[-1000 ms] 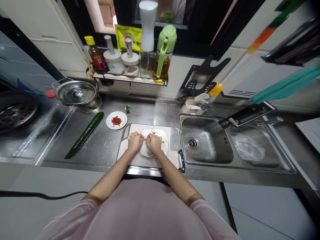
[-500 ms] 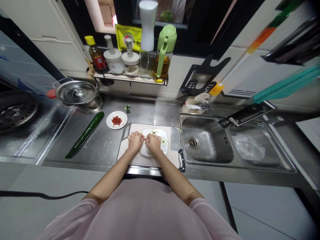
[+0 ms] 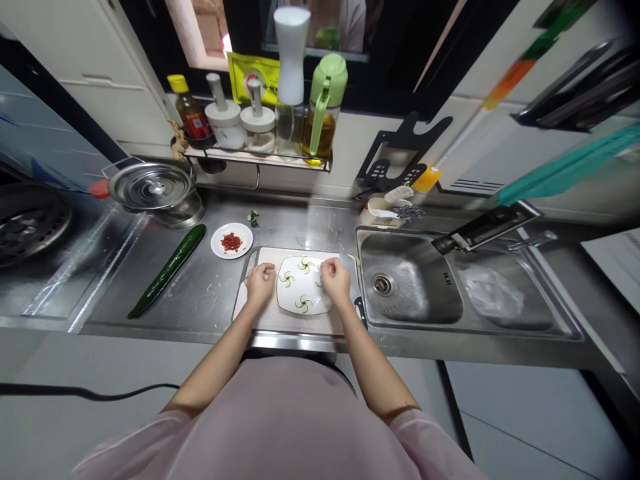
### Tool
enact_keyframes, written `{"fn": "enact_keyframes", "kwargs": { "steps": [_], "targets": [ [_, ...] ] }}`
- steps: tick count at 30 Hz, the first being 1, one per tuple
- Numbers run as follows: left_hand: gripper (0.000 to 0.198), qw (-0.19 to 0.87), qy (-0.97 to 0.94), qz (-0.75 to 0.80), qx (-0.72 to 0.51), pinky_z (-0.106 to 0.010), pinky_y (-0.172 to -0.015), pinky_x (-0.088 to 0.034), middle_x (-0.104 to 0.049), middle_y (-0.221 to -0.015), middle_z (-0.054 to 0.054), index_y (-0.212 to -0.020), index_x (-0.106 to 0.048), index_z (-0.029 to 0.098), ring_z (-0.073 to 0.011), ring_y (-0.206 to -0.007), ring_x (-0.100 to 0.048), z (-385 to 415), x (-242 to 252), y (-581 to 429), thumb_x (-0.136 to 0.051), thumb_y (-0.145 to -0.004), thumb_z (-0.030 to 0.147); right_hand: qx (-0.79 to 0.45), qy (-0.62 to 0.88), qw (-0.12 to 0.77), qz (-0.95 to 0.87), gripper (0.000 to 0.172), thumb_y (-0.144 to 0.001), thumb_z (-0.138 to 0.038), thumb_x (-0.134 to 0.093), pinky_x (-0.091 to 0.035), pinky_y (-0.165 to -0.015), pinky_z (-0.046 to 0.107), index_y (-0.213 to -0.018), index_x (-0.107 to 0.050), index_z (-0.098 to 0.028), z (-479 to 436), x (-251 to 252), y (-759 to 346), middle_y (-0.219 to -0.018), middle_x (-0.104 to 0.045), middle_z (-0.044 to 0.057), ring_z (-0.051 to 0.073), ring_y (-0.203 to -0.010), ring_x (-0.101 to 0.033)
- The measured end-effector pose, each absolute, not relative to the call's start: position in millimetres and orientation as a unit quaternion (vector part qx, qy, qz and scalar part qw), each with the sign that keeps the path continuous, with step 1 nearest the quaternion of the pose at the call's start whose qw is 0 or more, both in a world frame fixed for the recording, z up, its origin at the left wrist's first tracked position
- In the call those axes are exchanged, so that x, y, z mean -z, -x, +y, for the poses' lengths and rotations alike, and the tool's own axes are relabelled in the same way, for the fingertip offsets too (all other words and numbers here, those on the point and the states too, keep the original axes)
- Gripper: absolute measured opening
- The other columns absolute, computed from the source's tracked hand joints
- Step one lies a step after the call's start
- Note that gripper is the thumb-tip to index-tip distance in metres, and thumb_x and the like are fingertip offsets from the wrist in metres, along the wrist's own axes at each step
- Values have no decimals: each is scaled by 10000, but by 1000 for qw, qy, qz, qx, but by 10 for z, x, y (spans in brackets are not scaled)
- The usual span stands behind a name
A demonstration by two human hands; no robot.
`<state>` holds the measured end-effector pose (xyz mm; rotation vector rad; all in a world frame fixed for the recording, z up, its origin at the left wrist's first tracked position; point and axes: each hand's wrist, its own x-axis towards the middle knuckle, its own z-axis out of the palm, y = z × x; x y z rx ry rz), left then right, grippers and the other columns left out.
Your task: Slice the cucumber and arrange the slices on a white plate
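Observation:
A white square plate [image 3: 305, 288] lies on a pale cutting board [image 3: 260, 317] at the counter's front edge. On the plate are three pinwheel shapes made of thin cucumber slices [image 3: 305, 304]. My left hand [image 3: 261, 282] rests at the plate's left edge, fingers curled. Over the plate's right edge is my right hand [image 3: 335, 280], fingers also curled. Nothing I can name shows in either hand. A cleaver [image 3: 361, 312] lies on the board behind my right hand, mostly hidden.
A whole cucumber [image 3: 169, 270] and a small dish of red chilli [image 3: 231, 241] lie left of the board, with cucumber ends [image 3: 254, 217] behind. A lidded pot [image 3: 153, 187] stands at back left, a condiment rack [image 3: 260, 133] behind, a steel sink [image 3: 410, 287] to the right.
My hands were together over the middle of the plate; they have moved apart to its left and right edges, uncovering the cucumber pinwheels. The view shifted slightly.

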<state>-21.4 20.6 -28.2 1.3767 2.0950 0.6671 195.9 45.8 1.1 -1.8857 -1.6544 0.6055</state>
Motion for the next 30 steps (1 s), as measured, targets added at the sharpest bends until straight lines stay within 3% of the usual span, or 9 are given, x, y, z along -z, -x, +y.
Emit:
{"fn": "enact_keyframes", "kwargs": {
  "steps": [7,13,20,30],
  "targets": [
    [347,313,-483,768,-282,-268,-741,-449,-681,-920,-14,-1136,-622,221,-148,-731,-593,-39,356,253,-537,-819,335,-247,730,291,-567,328,-844,-373,-476,-400,-681,261,-1046,-640,-172,156,-6,-2428,-737,-621,16,171,-684,-558],
    [390,338,-507,759,-229,-287,-795,-459,-693,-853,-18,-1189,-607,209,-186,-834,-641,-284,413,241,-540,-830,347,-321,739,161,-570,320,-795,-299,-578,-404,-641,249,-1081,-660,-183,-185,238,-2503,-686,-636,6,167,-651,-583],
    [381,380,-495,758,-191,-275,-761,-464,-687,-802,-25,-1168,-635,166,-179,-801,-644,-321,548,199,-528,-829,302,-337,755,153,-542,490,-812,-273,-564,-424,-718,260,-1274,-558,-111,-323,401,-2384,-748,-662,33,193,-769,-619],
    [325,414,-476,749,-200,-230,-652,-417,-661,-725,23,-1056,-641,187,-138,-687,-607,-268,586,115,-597,-734,195,-348,766,173,-512,338,-755,-157,-501,-382,-627,236,-1083,-584,-161,-230,420,-2253,-684,-606,-6,169,-678,-571]
  ]
}}
